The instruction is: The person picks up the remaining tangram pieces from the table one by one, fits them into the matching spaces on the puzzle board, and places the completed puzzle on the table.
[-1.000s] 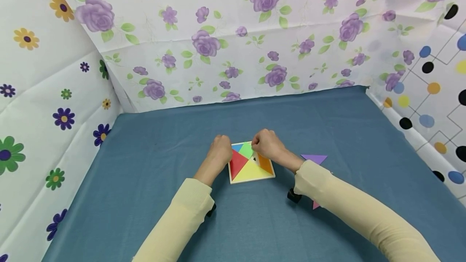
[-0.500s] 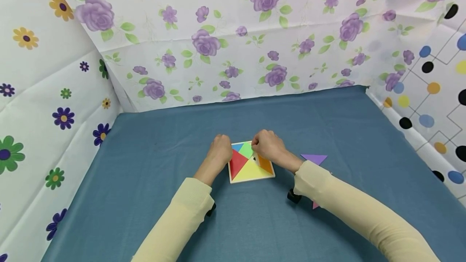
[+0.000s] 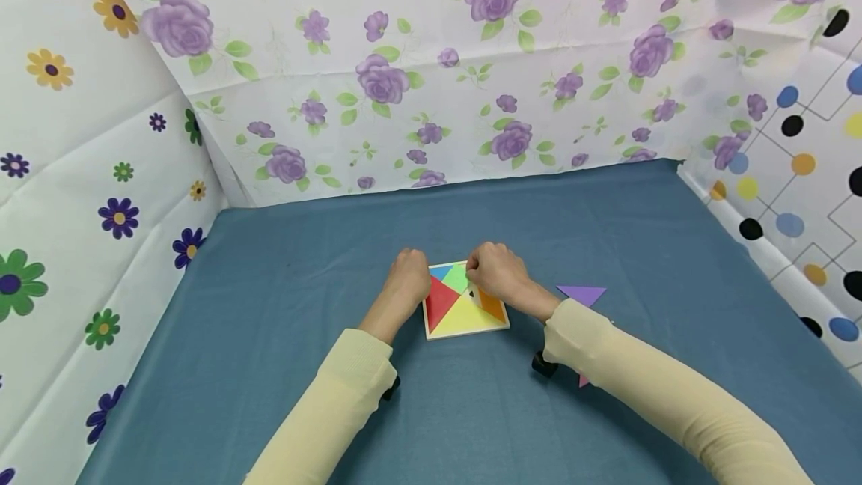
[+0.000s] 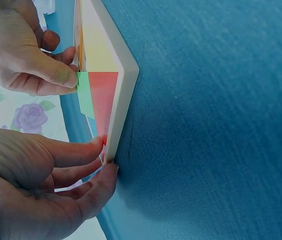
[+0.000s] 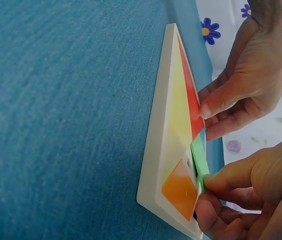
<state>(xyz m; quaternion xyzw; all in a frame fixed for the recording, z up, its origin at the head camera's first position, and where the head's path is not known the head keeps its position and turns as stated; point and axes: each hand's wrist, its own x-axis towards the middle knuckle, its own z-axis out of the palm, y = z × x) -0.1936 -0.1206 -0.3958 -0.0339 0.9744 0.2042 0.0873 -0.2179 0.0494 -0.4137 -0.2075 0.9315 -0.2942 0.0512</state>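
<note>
Pinched between my right thumb and fingertips is the right end of the green piece (image 3: 456,278); the grip of that right hand (image 3: 500,272) is closed down to the piece's thin edge. My left hand (image 3: 409,275) holds the left side of the tray (image 4: 125,90), fingertips at its rim beside the red piece (image 3: 441,304).

Compared with a second ago, I make out almost no change: both hands keep their places and the green piece sits where it did. It is at the tray's far side, between the blue piece (image 3: 440,272) and the orange piece (image 3: 491,307), tilted, its right end raised. I judge it is not lying flush, but whether it is going in or coming out I cannot tell.

The yellow piece (image 3: 465,316) lies flat, nearest me. Off to the right, a purple triangle (image 3: 582,294) and, nearer, a partly hidden pink piece (image 3: 583,379) remain apart from the tray.
</note>
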